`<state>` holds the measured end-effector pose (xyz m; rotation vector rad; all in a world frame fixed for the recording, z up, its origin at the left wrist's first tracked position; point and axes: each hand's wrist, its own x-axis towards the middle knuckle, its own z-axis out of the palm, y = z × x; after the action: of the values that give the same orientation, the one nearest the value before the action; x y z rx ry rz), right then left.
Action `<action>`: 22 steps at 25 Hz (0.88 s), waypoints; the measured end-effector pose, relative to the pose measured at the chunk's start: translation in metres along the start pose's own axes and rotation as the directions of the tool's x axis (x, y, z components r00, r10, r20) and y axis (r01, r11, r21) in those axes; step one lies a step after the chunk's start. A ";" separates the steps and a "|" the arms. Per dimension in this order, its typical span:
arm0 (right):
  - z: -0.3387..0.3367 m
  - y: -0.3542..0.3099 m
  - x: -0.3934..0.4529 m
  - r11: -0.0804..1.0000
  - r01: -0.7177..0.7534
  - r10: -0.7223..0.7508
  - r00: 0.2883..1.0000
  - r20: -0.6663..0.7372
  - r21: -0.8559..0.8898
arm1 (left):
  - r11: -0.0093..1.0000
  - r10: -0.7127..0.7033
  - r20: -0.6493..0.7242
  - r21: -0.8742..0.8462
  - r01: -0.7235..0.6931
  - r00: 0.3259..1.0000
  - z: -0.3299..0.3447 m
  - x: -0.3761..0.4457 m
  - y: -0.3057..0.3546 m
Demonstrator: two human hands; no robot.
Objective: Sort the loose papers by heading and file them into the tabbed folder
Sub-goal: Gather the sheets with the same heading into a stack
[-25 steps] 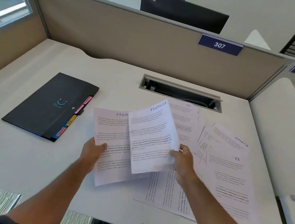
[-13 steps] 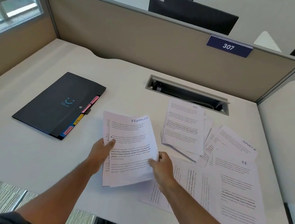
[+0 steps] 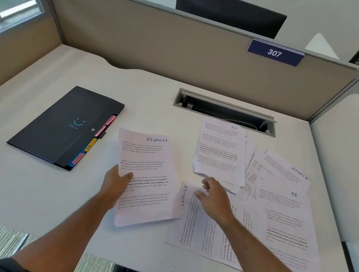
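My left hand (image 3: 114,182) grips the left edge of a small stack of sheets headed FINANCE (image 3: 145,177), held just over the desk. My right hand (image 3: 215,198) hovers open, fingers spread, over another sheet headed FINANCE (image 3: 202,231) that lies sideways on the desk. Behind it lies a pile topped by an HR sheet (image 3: 220,150). To the right are a SPORTS sheet (image 3: 284,169) and a second HR sheet (image 3: 286,224). The black tabbed folder (image 3: 64,124) lies shut at the left, coloured tabs along its right edge.
A cable slot (image 3: 225,112) is cut into the white desk (image 3: 29,179) behind the papers. Beige partition walls (image 3: 164,41) close off the back and left. The neighbouring desk (image 3: 350,160) is on the right.
My right hand laid its FINANCE sheet onto the one in my left hand, let go and moved right over the loose papers. The stack now rests lower in my left hand alone.
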<state>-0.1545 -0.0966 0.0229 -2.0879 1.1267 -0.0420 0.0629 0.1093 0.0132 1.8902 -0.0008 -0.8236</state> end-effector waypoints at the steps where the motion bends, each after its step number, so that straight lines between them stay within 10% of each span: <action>1: -0.010 0.011 0.004 0.995 0.016 -0.016 1.000 -0.002 -0.098 | 1.000 -0.007 -0.010 -0.002 0.007 1.000 0.000 0.000 0.001; 10: -0.055 0.056 0.017 0.811 0.170 -0.053 0.974 0.219 -0.560 | 1.000 -0.019 -0.041 0.007 0.020 0.999 0.001 0.005 0.007; 22: -0.054 0.057 0.032 0.737 0.239 -0.057 0.954 0.293 -0.632 | 0.999 -0.048 -0.058 0.008 0.048 0.997 0.006 0.007 0.019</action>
<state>-0.1943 -0.1705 0.0165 -2.7082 0.8762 0.6307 0.0717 0.0934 0.0234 1.9291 0.0765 -0.8024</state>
